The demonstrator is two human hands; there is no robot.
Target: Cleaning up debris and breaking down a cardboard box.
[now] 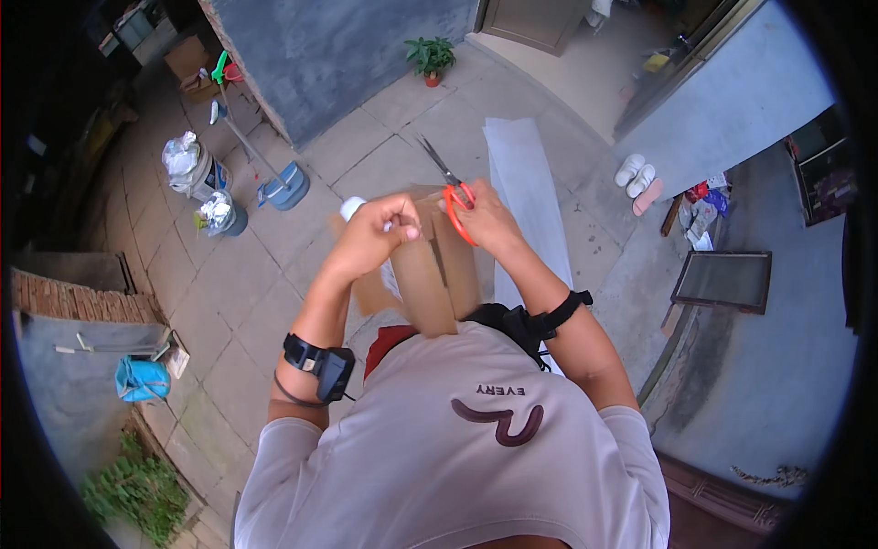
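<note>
A brown cardboard box [429, 285] is in front of my body, its flaps partly spread, under both hands. My right hand [485, 216] holds scissors with orange handles [453, 213], their metal blades apart and pointing away from me. My left hand [384, 230] is over the box's left part with its fingers curled; whether it grips something small cannot be told. A white rounded object [352, 207] shows just behind that hand, partly hidden by it. A long white sheet [527, 185] lies on the ground to the right of the box.
A potted plant [431, 58] stands by the grey wall ahead. To the left are a bucket with bags [195, 168], a smaller bin [230, 216] and a blue dustpan [287, 189]. White slippers [638, 177] and a framed panel [724, 280] are at the right wall.
</note>
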